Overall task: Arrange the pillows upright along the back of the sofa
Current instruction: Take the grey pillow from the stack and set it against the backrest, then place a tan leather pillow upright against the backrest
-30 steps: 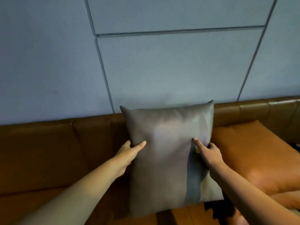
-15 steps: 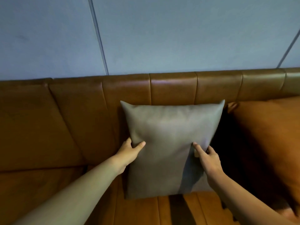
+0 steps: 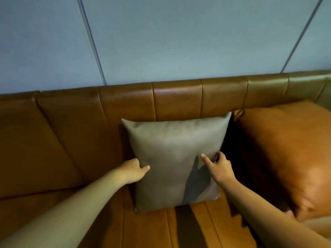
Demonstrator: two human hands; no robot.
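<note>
A grey square pillow (image 3: 172, 154) stands upright on the seat, leaning against the brown leather sofa back (image 3: 177, 97). My left hand (image 3: 131, 170) grips its left edge, thumb on the front and fingers behind. On the right edge, my right hand (image 3: 217, 166) holds the pillow with the thumb pressed on the front face. An orange-brown leather pillow (image 3: 286, 151) leans against the sofa back just to the right, with a dark gap between the two.
The sofa seat (image 3: 155, 228) runs along the bottom of the view. A pale blue panelled wall (image 3: 179, 38) rises behind the sofa. To the left of the grey pillow the sofa back (image 3: 53, 140) is bare.
The grey pillow came down from in front of the wall and now rests on the seat against the sofa back. Both hands stayed on its edges.
</note>
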